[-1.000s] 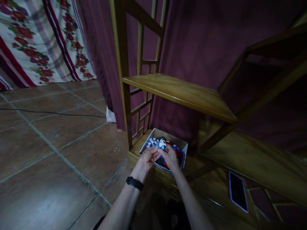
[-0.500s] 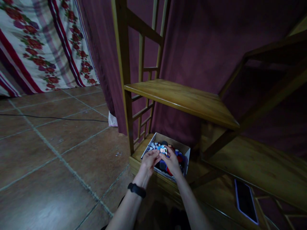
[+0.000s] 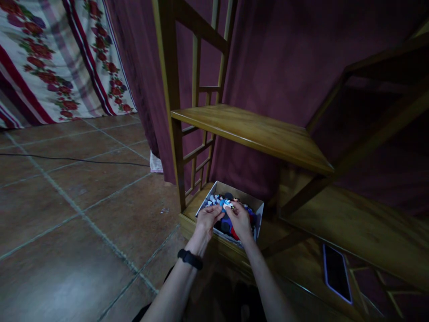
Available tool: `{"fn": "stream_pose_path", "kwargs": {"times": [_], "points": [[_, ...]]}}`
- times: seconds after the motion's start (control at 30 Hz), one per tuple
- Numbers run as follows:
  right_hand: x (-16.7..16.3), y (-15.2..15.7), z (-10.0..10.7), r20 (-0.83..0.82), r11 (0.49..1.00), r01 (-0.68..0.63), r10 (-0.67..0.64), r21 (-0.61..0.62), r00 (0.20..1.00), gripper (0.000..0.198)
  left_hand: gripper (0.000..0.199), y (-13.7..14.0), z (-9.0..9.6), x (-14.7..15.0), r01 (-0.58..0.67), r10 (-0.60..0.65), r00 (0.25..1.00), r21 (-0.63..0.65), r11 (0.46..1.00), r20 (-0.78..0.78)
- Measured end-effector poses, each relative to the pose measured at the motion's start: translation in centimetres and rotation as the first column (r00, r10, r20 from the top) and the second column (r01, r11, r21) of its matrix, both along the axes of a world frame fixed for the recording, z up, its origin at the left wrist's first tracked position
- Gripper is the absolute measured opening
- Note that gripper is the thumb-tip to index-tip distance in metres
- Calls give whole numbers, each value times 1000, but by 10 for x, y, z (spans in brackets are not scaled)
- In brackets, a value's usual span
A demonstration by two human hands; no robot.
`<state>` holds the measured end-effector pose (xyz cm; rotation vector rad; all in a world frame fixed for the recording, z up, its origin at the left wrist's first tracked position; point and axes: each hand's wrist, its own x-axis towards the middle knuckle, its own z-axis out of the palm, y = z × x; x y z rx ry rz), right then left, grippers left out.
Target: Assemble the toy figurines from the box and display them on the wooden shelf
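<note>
Above an open white box [image 3: 260,219] I hold a small blue and white figurine [image 3: 226,204] between both hands. My left hand [image 3: 207,220], with a black band on its wrist, pinches the figurine's left side. On its right side, the fingers of my right hand [image 3: 240,220] are closed around it. Fingertips cover part of the figurine, so its full shape is hidden. Beneath my hands the box holds many small colourful items [image 3: 214,200], in white, black, red and purple; most are too small to name.
The box stands on the low level of a wooden shelf unit [image 3: 251,127], below an overhanging board. A phone [image 3: 337,273] lies at the lower right. Behind hangs a purple curtain [image 3: 261,58]. A black cable [image 3: 73,159] crosses the tiled floor [image 3: 110,205] at left.
My right thumb and fingers have shifted slightly over the figurine, which stays between both hands. The whole view has moved a little, so the surroundings sit slightly higher and further left.
</note>
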<state>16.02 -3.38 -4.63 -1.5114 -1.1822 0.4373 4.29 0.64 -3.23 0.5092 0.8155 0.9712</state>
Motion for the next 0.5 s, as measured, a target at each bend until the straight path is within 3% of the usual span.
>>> {"fn": "stream_pose_path", "kwargs": {"times": [0.5], "points": [[2, -2, 4, 60, 999, -39, 40, -17, 997, 22, 9, 3, -4, -4, 61, -62, 998, -35, 998, -31]]}}
